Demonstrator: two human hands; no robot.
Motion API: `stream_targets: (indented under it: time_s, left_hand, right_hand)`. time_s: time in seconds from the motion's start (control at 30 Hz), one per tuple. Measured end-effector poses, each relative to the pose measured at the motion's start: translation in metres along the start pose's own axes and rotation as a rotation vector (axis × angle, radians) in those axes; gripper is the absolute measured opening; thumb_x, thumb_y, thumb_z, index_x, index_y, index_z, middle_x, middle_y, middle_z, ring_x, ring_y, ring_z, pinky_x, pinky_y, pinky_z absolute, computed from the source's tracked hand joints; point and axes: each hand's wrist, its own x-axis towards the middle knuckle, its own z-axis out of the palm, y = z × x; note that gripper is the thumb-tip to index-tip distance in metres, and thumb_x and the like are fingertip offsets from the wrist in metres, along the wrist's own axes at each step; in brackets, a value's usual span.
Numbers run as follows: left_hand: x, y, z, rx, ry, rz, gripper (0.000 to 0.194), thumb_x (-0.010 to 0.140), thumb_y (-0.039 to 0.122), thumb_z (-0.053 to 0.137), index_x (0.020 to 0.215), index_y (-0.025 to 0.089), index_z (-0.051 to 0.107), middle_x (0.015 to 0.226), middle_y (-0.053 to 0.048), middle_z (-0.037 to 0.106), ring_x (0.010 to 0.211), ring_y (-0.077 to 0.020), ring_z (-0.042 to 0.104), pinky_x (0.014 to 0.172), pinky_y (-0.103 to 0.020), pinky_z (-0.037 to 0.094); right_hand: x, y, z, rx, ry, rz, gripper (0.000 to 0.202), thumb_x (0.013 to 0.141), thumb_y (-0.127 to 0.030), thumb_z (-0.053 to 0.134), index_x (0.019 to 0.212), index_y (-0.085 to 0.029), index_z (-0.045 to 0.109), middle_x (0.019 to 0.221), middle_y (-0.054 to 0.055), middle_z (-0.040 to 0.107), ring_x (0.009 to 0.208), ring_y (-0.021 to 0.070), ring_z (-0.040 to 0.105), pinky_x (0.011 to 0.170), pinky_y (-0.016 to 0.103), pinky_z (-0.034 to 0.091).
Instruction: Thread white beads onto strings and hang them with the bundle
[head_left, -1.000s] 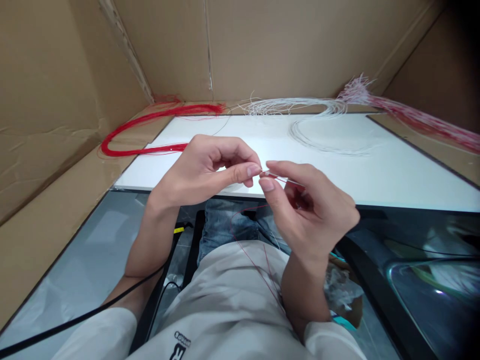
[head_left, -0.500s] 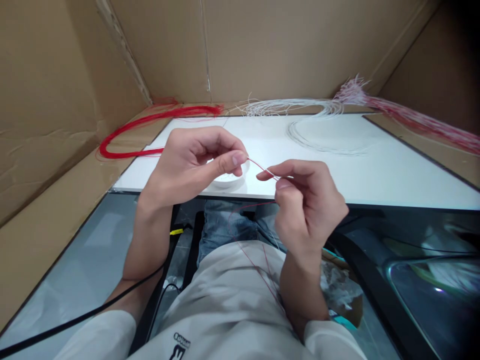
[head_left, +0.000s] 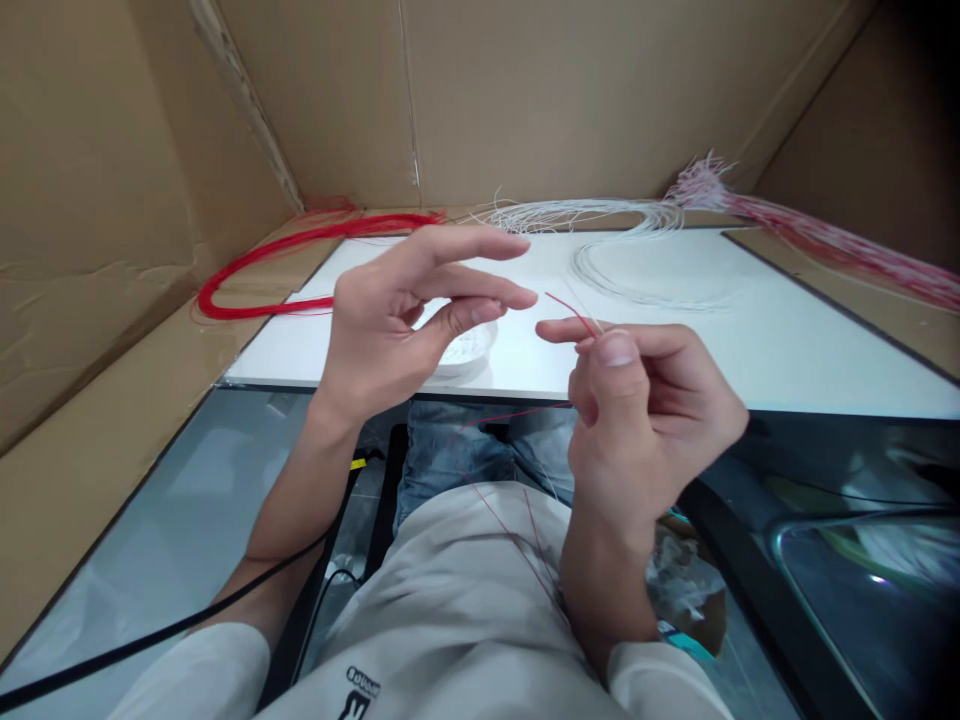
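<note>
My right hand (head_left: 637, 400) pinches a thin red wire (head_left: 564, 304) and a thin white wire (head_left: 584, 302) between thumb and fingers, their short free ends sticking up to the left. The rest of the red wire trails down over my lap and shirt. My left hand (head_left: 420, 310) hovers just left of these ends, fingers stretched out, apart from the wires. Behind and below it, partly hidden, a small white round dish (head_left: 471, 348) stands on the white table; what it contains is too small to tell.
A bundle of red wires (head_left: 225, 284) curves along the left of the white table (head_left: 750, 350). White wires (head_left: 592, 212) lie at the back. Mixed red-and-white wires (head_left: 825, 228) rest at the right. Cardboard walls (head_left: 600, 90) enclose the table. A black cable (head_left: 150, 645) crosses my left arm.
My left hand has let go of the wire ends and opened its fingers. My right hand has moved slightly right and toward me, still holding both wires.
</note>
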Motion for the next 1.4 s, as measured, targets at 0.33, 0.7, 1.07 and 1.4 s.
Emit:
stream_targets:
  time_s: [0.33, 0.7, 1.07, 1.4]
  left_hand:
    - [-0.005, 0.003, 0.016, 0.024, 0.010, 0.024, 0.025, 0.099, 0.017, 0.071, 0.120, 0.030, 0.070, 0.113, 0.008, 0.083, 0.098, -0.0135, 0.082, 0.093, -0.031, 0.069]
    - [0.003, -0.010, 0.025, 0.015, 0.168, 0.276, 0.006, 0.091, 0.022, 0.080, 0.087, 0.020, 0.076, 0.083, 0.002, 0.081, 0.078, -0.0131, 0.077, 0.072, -0.028, 0.063]
    - [0.000, -0.008, 0.026, 0.166, 0.132, 0.395, 0.012, 0.094, 0.012, 0.075, 0.096, 0.024, 0.072, 0.090, 0.003, 0.082, 0.085, -0.0139, 0.077, 0.081, -0.028, 0.066]
    - [0.001, -0.005, 0.009, 0.263, 0.048, 0.389, 0.008, 0.097, 0.015, 0.072, 0.093, 0.023, 0.074, 0.092, 0.002, 0.082, 0.084, -0.0142, 0.078, 0.079, -0.030, 0.066]
  right_hand:
    - [-0.009, -0.006, 0.013, 0.033, 0.052, -0.022, 0.011, 0.097, -0.021, 0.073, 0.086, -0.022, 0.074, 0.098, 0.006, 0.085, 0.089, 0.0239, 0.083, 0.072, 0.036, 0.069]
    - [-0.008, -0.002, 0.011, 0.131, 0.070, -0.059, 0.010, 0.093, -0.023, 0.077, 0.083, -0.027, 0.077, 0.093, 0.000, 0.085, 0.076, 0.0261, 0.082, 0.073, 0.044, 0.069]
    - [-0.004, 0.000, 0.010, 0.156, 0.143, -0.048, 0.016, 0.085, -0.018, 0.078, 0.073, -0.022, 0.069, 0.086, 0.002, 0.084, 0.072, 0.0260, 0.081, 0.061, 0.039, 0.064]
    - [-0.008, -0.005, 0.001, -0.158, 0.000, -0.296, 0.018, 0.091, -0.016, 0.072, 0.076, -0.023, 0.064, 0.088, 0.007, 0.084, 0.085, 0.0299, 0.083, 0.038, 0.030, 0.047]
